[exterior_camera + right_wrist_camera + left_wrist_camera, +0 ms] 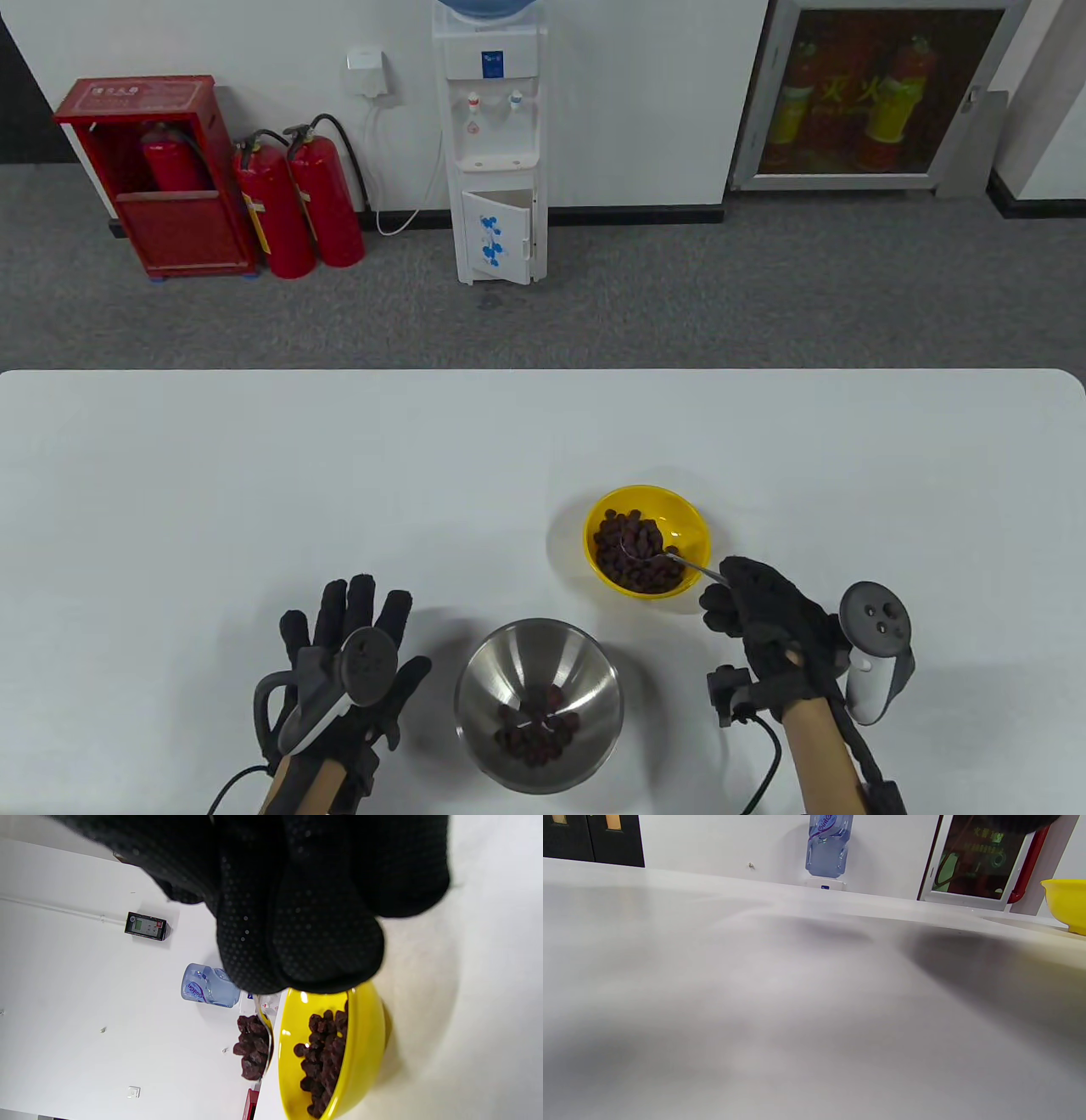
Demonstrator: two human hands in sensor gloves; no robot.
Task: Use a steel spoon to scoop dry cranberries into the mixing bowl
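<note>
- Table: the white surface carrying everything below. My main risk from here, as I judge it, is cranberries spilling onto it on the way between the two bowls, caused by a tilted or jolted spoon.
- Mixing bowl: steel, near the front edge between my two hands, with a small heap of cranberries already in its bottom. It stands free (nothing steadies it), so a knock on its rim with the spoon could shift it.
- Yellow bowl: beyond and to the right of the mixing bowl, well apart from it, holding the dry cranberries. It looks light; pressing the spoon against its wall could tip or slide it.
- My right hand: just beside the yellow bowl's near right rim, fingers curled closed around the spoon's handle, back of the hand up, tracker off to the right. The right wrist view shows only my bunched fingertips above the bowl; the exact pinch is hidden.
- My left hand: flat on the table left of the mixing bowl, not touching it, fingers spread and holding nothing.
- Steel spoon: handle running from my right fingers down to the left into the bowl, its bowl among the cranberries. The right wrist view shows it heaped (a full load sheds berries easily if I lift quickly).
</note>
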